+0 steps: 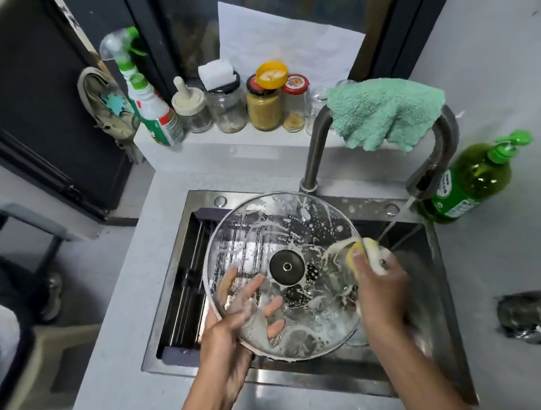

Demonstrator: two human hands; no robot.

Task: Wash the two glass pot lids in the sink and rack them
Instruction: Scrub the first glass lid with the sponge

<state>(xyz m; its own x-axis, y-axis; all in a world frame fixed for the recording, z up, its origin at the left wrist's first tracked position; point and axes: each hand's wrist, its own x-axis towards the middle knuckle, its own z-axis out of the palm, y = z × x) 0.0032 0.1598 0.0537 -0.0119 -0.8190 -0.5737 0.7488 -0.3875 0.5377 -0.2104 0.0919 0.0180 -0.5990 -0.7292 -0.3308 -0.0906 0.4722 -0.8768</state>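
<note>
A large glass pot lid with a dark centre knob, streaked with soap suds, is held tilted over the steel sink. My left hand supports it from beneath at the lower left, its fingers spread flat behind the glass. My right hand grips a yellow sponge pressed to the lid's right edge. Water runs from the faucet just right of the sponge. A second lid shows only as a blurred rim under my right wrist.
A dark roll-up drying rack spans the sink's left side. A green cloth hangs over the faucet. A green dish-soap bottle stands right of the sink. Jars and a spray bottle line the back ledge. Crumpled foil lies at right.
</note>
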